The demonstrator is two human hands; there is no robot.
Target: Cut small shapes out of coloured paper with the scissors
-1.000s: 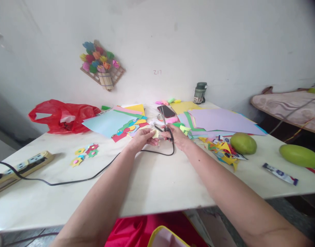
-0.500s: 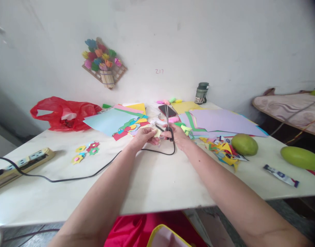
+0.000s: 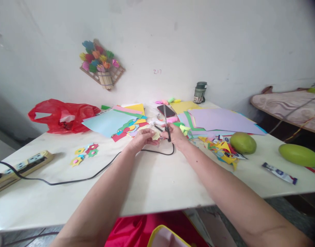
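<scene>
My left hand pinches a small pale yellow paper piece over the middle of the table. Close beside it on the right, my right hand is closed round the handles of black-handled scissors, whose blades point up and away from me. Behind the hands lie a white glue gun and a phone. Paper flowers in yellow, red and green rest to the left.
A black cable runs from the power strip to the hands. Coloured sheets, paper scraps, a green fruit and a tube lie right. A red bag sits at the back left.
The whole view has shifted slightly. My hands stay close together, with the paper piece in the left and the scissors in the right; the paper is turned a little.
</scene>
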